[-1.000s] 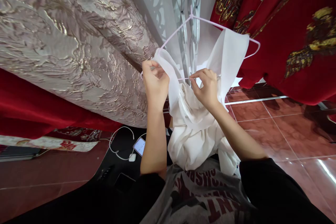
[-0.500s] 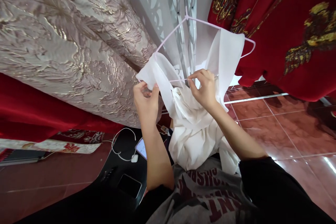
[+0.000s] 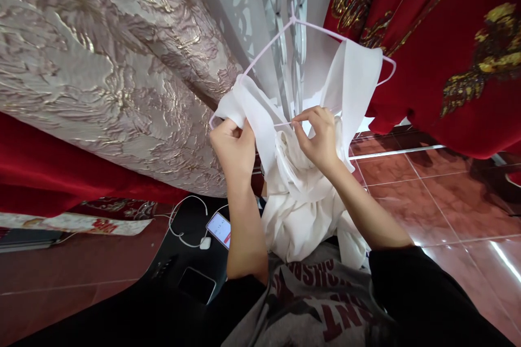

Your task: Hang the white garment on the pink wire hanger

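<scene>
A white sheer garment (image 3: 303, 206) hangs from a thin pale pink wire hanger (image 3: 268, 49), whose hook is caught on a metal grille behind. My left hand (image 3: 233, 146) is closed, pinching the garment's left strap at the hanger's left end. My right hand (image 3: 319, 138) pinches the hanger's lower bar together with the white fabric near the middle. The right strap lies draped over the hanger's right shoulder. The bulk of the garment falls bunched against my chest.
A pale brocade gown (image 3: 106, 70) hangs at the left over a red cloth (image 3: 61, 179). Red gold-embroidered garments (image 3: 448, 49) hang at the right. On a black surface below lie a lit phone (image 3: 220, 223), a dark phone (image 3: 196, 284) and a white charger cable (image 3: 187, 233). The floor is red tile (image 3: 439, 195).
My left hand dropped with the left strap, then rose again to the hanger's left end, pulling the strap over it. My right hand stayed on the lower bar.
</scene>
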The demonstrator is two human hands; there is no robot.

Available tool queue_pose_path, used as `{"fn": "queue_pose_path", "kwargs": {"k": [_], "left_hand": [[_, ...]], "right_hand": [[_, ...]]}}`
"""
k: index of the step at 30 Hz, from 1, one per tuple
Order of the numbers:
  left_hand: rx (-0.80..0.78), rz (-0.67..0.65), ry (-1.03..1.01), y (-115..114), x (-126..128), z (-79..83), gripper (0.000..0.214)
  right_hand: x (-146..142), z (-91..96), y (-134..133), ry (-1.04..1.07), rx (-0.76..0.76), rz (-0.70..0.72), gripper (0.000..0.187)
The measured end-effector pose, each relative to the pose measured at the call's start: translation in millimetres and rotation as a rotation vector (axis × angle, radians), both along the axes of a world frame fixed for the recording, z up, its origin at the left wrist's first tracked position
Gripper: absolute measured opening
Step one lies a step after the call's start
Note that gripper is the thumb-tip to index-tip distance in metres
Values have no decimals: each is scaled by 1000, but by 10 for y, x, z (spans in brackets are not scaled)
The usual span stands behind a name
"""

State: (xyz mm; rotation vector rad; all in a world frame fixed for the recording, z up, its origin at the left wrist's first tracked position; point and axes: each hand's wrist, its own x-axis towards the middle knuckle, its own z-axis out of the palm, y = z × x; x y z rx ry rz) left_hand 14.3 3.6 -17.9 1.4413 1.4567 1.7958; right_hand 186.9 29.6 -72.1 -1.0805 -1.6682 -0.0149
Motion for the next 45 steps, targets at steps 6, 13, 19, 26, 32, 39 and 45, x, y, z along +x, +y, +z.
{"fn": "queue_pose_path", "kwargs": {"k": [6, 13, 19, 26, 32, 39, 45], "left_hand": [[-48, -69, 1, -3, -28, -26, 36], [-267, -378, -332, -61, 27, 173, 13], [-179, -631, -884, -14, -431, 448, 32], [177, -357, -1380, -47, -887, -260, 35], [-248, -615, -1144, -94, -276, -402, 33], [-154, -494, -886, -30, 93, -162, 37], [-162, -539, -847, -53, 54, -280, 35]], "right_hand": [[-19, -10, 12, -8, 26, -13, 14], [-8, -1, 11, -8, 27, -7, 12], [11, 35, 13, -9, 7, 25, 15], [8, 6, 27, 9, 9, 17, 19], [-77, 29, -30, 14, 19, 53, 14], [333, 298, -253, 128, 179, -117, 35], [915, 426, 93, 96, -119, -380, 39]]}}
